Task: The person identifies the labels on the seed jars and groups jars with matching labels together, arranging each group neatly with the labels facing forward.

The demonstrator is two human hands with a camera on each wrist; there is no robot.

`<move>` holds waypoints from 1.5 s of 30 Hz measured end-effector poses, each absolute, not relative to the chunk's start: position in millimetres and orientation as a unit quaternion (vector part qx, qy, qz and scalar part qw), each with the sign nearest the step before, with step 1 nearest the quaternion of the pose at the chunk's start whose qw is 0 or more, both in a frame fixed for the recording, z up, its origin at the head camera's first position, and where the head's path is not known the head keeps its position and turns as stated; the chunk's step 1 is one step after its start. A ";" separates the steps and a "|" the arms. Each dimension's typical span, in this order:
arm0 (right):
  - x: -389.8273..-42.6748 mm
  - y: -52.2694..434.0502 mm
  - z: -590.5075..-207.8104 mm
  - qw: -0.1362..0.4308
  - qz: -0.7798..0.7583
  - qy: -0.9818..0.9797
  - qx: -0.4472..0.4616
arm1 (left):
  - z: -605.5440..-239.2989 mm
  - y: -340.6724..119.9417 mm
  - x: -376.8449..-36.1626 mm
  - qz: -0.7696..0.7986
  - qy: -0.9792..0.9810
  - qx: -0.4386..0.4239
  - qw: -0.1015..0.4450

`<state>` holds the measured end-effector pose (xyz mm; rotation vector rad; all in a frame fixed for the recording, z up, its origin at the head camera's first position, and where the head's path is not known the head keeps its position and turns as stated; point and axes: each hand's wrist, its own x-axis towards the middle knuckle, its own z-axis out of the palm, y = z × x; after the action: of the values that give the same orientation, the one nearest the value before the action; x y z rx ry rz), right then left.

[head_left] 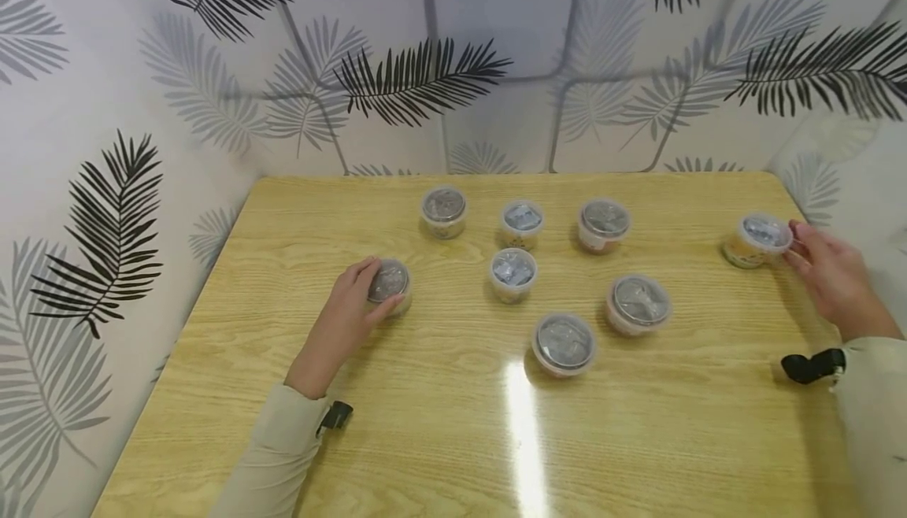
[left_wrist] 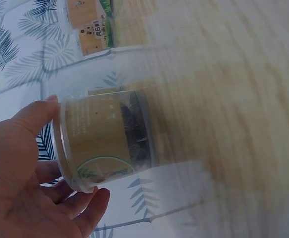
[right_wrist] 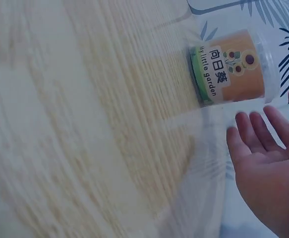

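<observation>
Beige sleeves frame the near edge of the wooden desk (head_left: 439,439), each with a black strap at the wrist. Toward the left edge, the left hand (head_left: 345,320) curls its fingers and thumb round a small clear-lidded tub (head_left: 389,283); the left wrist view shows the thumb on the rim and fingers under the base of this tan-labelled tub (left_wrist: 104,141), though blur hides the label's wording. At the far right corner, the right hand (head_left: 832,275) lies beside a sunflower-labelled tub (head_left: 756,239) with straight, relaxed fingers; in the right wrist view the fingertips (right_wrist: 256,130) seem just short of the tub (right_wrist: 231,67), but blur makes contact hard to judge. Between the hands, six more lidded tubs stand apart from one another: three in a far row (head_left: 522,223), one at the middle (head_left: 513,273), two nearer (head_left: 564,343). A leaf-patterned wall (head_left: 106,211) surrounds the desk.
</observation>
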<state>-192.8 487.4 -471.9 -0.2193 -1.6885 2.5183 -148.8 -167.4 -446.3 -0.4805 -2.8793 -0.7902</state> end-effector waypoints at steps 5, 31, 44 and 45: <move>-201.1 489.8 -472.4 0.127 0.603 -0.774 -0.146 | -448.5 -167.7 -149.0 -0.262 -0.951 -0.157 0.051; -163.7 312.6 -383.8 0.129 0.480 -0.855 0.148 | -420.6 -142.8 -138.6 -0.442 -0.881 -0.170 0.024; -128.8 212.2 -383.5 -0.029 0.550 -0.781 0.295 | -389.0 -108.5 -108.2 -0.476 -0.845 -0.242 0.023; -125.5 205.8 -383.3 -0.038 0.551 -0.777 0.302 | -387.1 -106.3 -105.5 -0.476 -0.844 -0.246 0.021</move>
<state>-125.5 205.8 -383.3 0.9732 -2.5010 1.7751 -105.5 -106.3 -387.1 -0.7639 -2.6176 -1.4745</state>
